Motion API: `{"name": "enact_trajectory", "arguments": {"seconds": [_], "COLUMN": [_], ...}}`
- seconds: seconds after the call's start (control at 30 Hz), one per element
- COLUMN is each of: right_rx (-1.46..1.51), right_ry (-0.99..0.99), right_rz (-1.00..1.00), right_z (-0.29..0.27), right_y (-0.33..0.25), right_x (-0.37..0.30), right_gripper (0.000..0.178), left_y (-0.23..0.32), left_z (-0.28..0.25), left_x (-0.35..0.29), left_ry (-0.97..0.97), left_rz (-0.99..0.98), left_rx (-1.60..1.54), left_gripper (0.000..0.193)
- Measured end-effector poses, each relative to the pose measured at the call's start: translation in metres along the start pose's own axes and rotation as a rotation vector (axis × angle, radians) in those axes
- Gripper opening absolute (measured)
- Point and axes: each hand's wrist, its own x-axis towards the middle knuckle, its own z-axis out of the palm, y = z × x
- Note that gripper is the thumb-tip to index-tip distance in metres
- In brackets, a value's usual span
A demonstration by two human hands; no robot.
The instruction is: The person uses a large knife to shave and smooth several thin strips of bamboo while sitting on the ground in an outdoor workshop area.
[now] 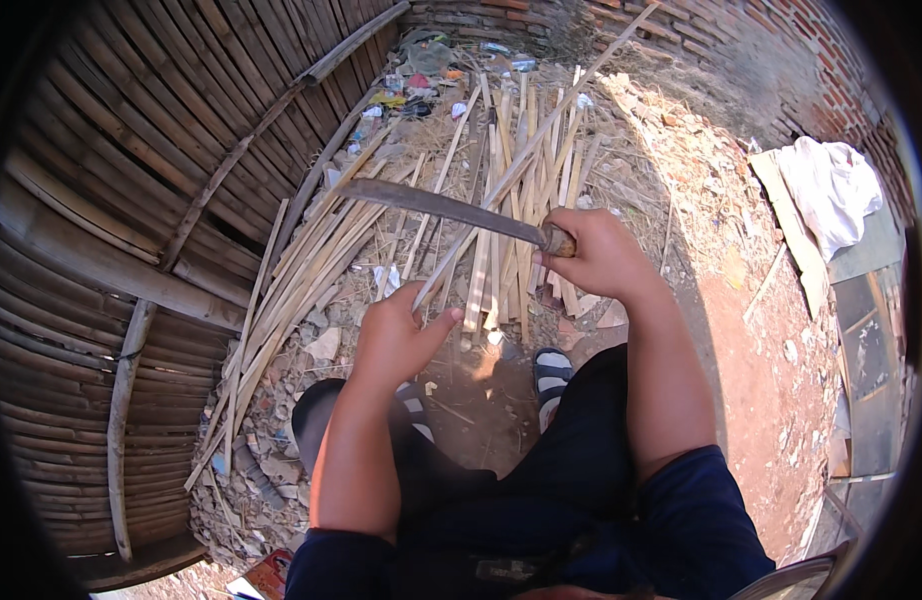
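My right hand [596, 252] grips the wooden handle of a long curved machete [436, 207], whose dark blade points left across the frame. My left hand [399, 335] holds the lower end of a long thin bamboo strip [541, 130] that runs up and to the right toward the brick wall. The blade crosses this strip a little above my left hand. Below both hands lies a heap of split bamboo strips [501, 190] on the ground. My feet in striped sandals [552, 372] show beneath the hands.
A woven bamboo wall [151, 200] curves along the left. More bamboo slats [281, 300] lean along its base among stones and litter. A brick wall [771, 60] stands at the back right, with a white cloth [831, 185] on boards. Reddish dirt lies to the right.
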Motion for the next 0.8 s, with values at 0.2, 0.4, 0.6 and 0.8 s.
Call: {"name": "enact_trajectory", "arguments": {"seconds": [0.2, 0.4, 0.6, 0.8], "right_rx": [-0.027, -0.071, -0.042, -0.019], "right_ry": [0.117, -0.141, -0.061, 0.201], "right_rz": [0.187, -0.169, 0.025, 0.235], "right_z": [-0.015, 0.020, -0.003, -0.011], "right_y": [0.008, -0.020, -0.005, 0.020], "right_x": [-0.003, -0.009, 0.004, 0.001], "right_gripper": [0.037, 0.040, 0.037, 0.039], "left_y": [-0.003, -0.009, -0.005, -0.002], "left_z": [0.001, 0.009, -0.001, -0.006], "left_x": [0.002, 0.009, 0.001, 0.003], "left_ry": [-0.004, -0.019, -0.004, -0.032], "left_rz": [0.016, 0.068, 0.022, -0.015], "left_rx": [0.016, 0.098, -0.015, 0.003], "left_gripper": [0.059, 0.057, 0.055, 0.058]}}
